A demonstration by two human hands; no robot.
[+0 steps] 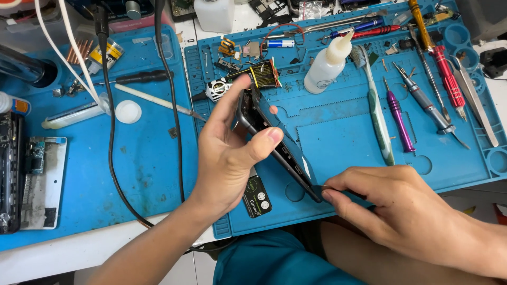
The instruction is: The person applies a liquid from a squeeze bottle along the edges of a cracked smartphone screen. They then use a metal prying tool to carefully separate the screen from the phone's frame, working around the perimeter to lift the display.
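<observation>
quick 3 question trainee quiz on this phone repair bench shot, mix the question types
1. True or false: the left hand grips the dark phone tilted on its edge above the blue mat.
2. Which end of the phone do the right hand's fingertips pinch? A) upper end B) lower end C) neither
3. Fill in: the white squeeze bottle stands just left of the green and white ____.

Key: 1 true; 2 B; 3 toothbrush

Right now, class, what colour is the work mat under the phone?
The work mat is blue, seen clearly in the head view.
</observation>
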